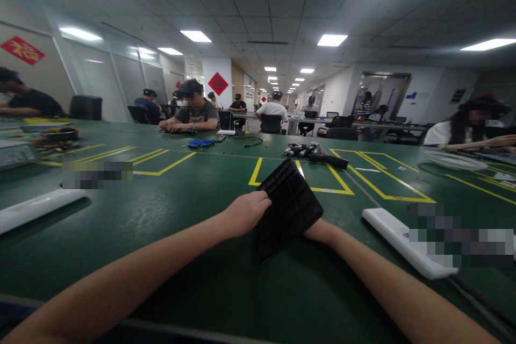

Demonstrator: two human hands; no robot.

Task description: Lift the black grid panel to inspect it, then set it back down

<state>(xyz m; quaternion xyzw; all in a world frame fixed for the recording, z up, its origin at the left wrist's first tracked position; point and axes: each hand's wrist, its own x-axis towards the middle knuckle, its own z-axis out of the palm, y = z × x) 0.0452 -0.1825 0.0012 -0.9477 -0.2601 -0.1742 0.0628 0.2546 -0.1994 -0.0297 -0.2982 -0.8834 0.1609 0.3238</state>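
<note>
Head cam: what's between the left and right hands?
In the head view, a black gridded panel: the left hand grips its left edge, and the right hand shows partly behind its lower right side.

We see the tray (290, 209) above the tabletop (193, 301), between left bar (40, 208) and right bar (403, 242). Behind it lies a pile (302, 149).

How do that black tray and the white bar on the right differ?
The black tray has a broad, gridded face; the white bar is narrow and plainer. The black tray is tilted, with the left hand gripping its edge; the white bar lies flat on the green table. Both have straight long sides.
</note>
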